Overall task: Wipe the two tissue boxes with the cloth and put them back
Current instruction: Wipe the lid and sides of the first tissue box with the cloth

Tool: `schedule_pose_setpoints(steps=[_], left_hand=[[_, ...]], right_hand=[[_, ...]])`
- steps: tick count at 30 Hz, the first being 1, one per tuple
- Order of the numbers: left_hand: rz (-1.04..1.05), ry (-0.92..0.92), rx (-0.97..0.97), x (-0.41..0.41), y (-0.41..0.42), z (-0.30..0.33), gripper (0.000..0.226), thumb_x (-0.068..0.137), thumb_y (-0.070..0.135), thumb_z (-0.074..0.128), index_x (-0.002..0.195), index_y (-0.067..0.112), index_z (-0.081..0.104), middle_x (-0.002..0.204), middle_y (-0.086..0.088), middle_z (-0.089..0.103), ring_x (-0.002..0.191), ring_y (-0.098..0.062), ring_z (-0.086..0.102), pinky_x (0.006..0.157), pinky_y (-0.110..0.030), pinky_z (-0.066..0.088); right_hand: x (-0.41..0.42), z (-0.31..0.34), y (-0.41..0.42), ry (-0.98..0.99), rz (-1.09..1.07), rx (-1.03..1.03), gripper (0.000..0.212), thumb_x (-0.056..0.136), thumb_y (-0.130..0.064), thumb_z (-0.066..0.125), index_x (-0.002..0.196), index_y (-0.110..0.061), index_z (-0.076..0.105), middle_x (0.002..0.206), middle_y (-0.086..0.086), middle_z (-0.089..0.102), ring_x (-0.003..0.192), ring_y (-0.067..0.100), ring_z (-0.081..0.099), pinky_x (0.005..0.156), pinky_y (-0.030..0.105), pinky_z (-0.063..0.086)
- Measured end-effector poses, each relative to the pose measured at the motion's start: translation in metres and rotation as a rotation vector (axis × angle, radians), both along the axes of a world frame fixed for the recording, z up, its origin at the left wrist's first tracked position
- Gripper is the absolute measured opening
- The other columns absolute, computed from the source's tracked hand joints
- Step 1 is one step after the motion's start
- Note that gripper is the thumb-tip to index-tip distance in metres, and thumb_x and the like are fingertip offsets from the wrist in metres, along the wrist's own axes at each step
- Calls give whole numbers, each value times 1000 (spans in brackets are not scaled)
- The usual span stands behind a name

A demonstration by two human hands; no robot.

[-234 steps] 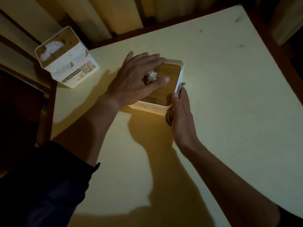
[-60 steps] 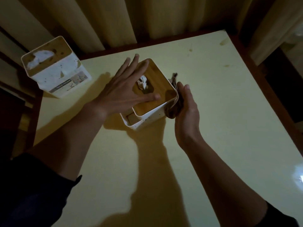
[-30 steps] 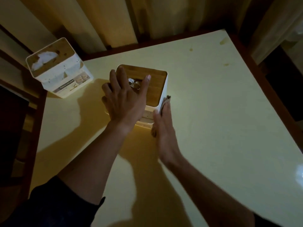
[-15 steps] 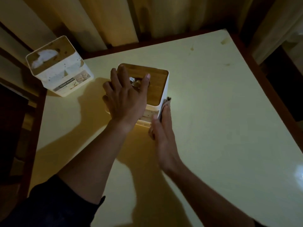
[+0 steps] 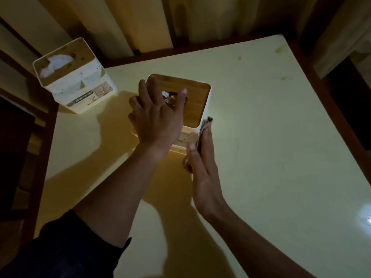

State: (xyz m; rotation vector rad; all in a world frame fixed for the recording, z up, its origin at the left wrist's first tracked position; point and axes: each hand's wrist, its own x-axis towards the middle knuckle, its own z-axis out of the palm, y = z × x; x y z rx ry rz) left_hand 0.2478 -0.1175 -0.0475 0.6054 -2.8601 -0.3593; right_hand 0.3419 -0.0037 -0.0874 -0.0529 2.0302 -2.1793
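A white tissue box with a wooden lid (image 5: 195, 101) stands upright in the middle of the pale table (image 5: 271, 137). My left hand (image 5: 158, 119) lies over its lid and near-left edge, fingers spread, holding it steady. My right hand (image 5: 202, 167) presses a brown cloth (image 5: 206, 124) flat against the box's right side wall; most of the cloth is hidden under the palm. A second white tissue box (image 5: 74, 77), labelled tissue holder, stands at the table's far left corner with white tissue showing in its top.
The table has a dark wooden rim (image 5: 337, 109) along its far and right edges. Curtains (image 5: 140, 25) hang behind it. A dark chair or piece of furniture (image 5: 14, 149) is at the left. Small stains mark the far right corner.
Two seconds ago the box was tilted off the table; it now stands flat. In the last half second my right hand slid slightly along the box's right side. My left hand stays on the lid.
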Motion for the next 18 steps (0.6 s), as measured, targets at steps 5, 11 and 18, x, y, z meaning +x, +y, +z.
schedule_pose_setpoints(steps=[5, 11, 18], left_hand=[[8, -20, 5, -2, -1, -2, 85, 98, 75, 25, 164, 23, 13, 169, -9, 16, 147, -38, 24, 110, -55, 34], [18, -25, 53, -4, -1, -1, 83, 99, 75, 25, 164, 26, 11, 170, -7, 12, 149, -37, 20, 113, -54, 30], [9, -5, 18, -2, -2, -4, 81, 100, 72, 24, 164, 24, 14, 169, -9, 16, 148, -38, 23, 111, -54, 33]], right_hand=[[-65, 10, 12, -140, 3, 10, 107, 77, -100, 42, 159, -33, 40, 155, -5, 58, 139, 15, 57, 121, 54, 40], [-33, 25, 4, 44, -29, -72, 77, 103, -62, 43, 171, -37, 16, 176, -11, 27, 162, 15, 28, 127, 62, 31], [-31, 0, 6, -125, -5, 48, 98, 91, -88, 41, 171, -36, 15, 167, -21, 30, 153, 7, 33, 122, 34, 34]])
